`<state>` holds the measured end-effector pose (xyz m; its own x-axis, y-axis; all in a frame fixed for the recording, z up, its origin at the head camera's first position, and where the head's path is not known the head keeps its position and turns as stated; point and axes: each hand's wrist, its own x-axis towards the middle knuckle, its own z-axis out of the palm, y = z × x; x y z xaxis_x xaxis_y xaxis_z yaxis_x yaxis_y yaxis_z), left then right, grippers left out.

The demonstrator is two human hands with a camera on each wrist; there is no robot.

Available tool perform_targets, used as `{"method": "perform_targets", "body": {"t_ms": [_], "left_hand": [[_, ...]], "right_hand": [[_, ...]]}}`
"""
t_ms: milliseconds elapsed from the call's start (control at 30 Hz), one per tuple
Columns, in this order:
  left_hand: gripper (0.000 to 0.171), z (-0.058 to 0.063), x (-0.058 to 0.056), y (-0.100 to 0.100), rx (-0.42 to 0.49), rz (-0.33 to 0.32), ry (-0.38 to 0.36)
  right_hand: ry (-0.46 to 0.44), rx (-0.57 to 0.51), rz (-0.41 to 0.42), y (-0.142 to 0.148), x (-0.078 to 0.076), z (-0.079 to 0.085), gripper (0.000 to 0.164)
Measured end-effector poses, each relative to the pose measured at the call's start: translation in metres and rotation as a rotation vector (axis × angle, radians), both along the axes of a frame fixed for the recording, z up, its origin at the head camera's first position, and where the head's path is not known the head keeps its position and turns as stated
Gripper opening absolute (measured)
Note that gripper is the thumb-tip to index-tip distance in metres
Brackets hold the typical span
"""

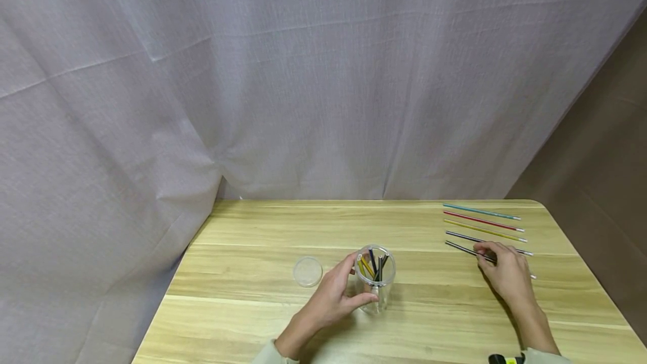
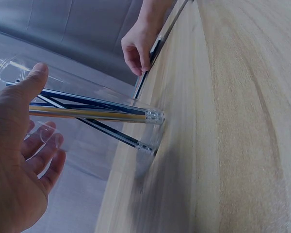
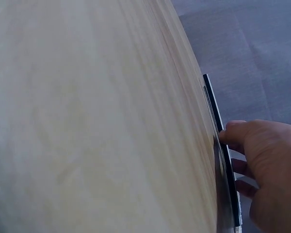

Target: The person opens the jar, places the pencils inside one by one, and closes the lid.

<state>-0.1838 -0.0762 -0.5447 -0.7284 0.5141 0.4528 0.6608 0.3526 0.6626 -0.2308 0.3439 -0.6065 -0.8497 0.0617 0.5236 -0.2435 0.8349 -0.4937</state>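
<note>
My left hand (image 1: pixel 331 294) holds a clear plastic jar (image 1: pixel 385 295) upright on the table, thumb on the near side and fingers around the far side. Inside the jar lean several pencils (image 2: pixel 94 114), dark ones and yellow-gold ones, their white or silvery ends resting at the bottom. To the right, my right hand (image 1: pixel 507 274) pinches a black pencil (image 3: pixel 230 177) near its middle, low over the tabletop. This is the nearest in a row of pencils; just beyond it lies another dark pencil (image 1: pixel 462 236), partly covered by the hand.
Farther back in the row lie a yellow pencil (image 1: pixel 480 229), a red pencil (image 1: pixel 480 220) and a teal pencil (image 1: pixel 480 210). A round clear lid (image 1: pixel 307 272) rests left of the jar. Grey curtain (image 1: pixel 323 100) hangs behind the wooden table (image 1: pixel 242 274).
</note>
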Motion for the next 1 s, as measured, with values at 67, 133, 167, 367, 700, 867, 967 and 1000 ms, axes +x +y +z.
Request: {"method": "perform_targets", "body": {"t_ms": [67, 133, 167, 367, 700, 867, 967, 1000], "left_hand": [[0.09, 0.0, 0.0, 0.0, -0.001, -0.001, 0.0], [0.09, 0.0, 0.001, 0.0, 0.001, -0.001, -0.005], [0.09, 0.001, 0.001, 0.0, 0.004, -0.001, -0.012], [0.089, 0.002, 0.001, 0.0, -0.001, -0.002, -0.011], [0.09, 0.002, 0.0, -0.001, -0.007, -0.008, -0.015], [0.09, 0.003, 0.0, -0.001, -0.003, -0.013, -0.039], [0.09, 0.004, 0.0, -0.001, -0.001, -0.015, -0.03], [0.09, 0.004, 0.0, -0.001, -0.001, -0.016, -0.022]], "right_hand": [[0.009, -0.003, 0.005, 0.0, 0.0, 0.001, 0.026], [0.018, -0.005, 0.01, -0.001, 0.0, 0.002, 0.026], [0.022, -0.006, 0.011, -0.002, 0.0, 0.003, 0.026], [0.048, 0.003, 0.012, -0.004, 0.001, 0.008, 0.028], [0.055, -0.013, 0.029, -0.013, 0.005, 0.023, 0.028], [0.076, -0.029, 0.055, -0.018, 0.006, 0.031, 0.026], [0.081, -0.036, 0.056, -0.022, 0.008, 0.037, 0.026], [0.088, -0.034, 0.055, -0.023, 0.008, 0.039, 0.027]]}}
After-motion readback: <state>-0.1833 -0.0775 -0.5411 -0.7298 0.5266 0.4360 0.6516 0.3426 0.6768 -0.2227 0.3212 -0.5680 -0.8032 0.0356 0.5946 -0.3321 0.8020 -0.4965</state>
